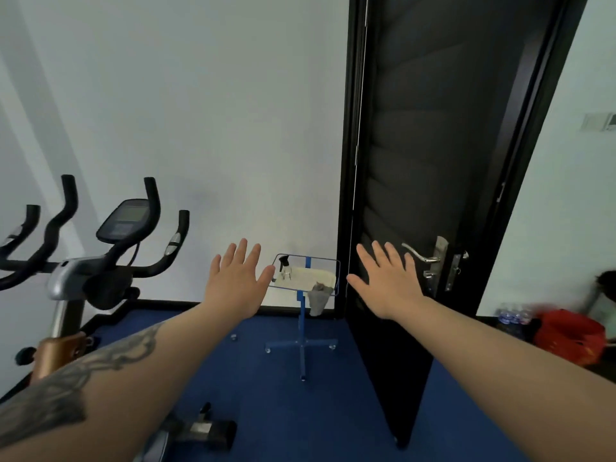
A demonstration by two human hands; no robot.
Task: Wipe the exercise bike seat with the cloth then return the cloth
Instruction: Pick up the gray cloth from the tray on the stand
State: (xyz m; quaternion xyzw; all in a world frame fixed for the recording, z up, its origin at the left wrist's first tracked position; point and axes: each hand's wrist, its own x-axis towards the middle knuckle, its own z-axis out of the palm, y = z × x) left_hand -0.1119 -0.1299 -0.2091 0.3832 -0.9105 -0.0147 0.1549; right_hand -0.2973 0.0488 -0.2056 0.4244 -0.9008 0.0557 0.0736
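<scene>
Head view: blue floor (pixel 333 411), white wall (pixel 200 111), black door (pixel 433 145).

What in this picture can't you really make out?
- Exercise bike seat: not visible in the head view; only the black handlebars show, and the left forearm covers the lower left.
- Grey cloth hanging off the blue wire tray stand: too small to see its folds.
- Red object, far right: blurred.

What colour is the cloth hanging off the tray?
Grey cloth, seen in the head view.
</scene>
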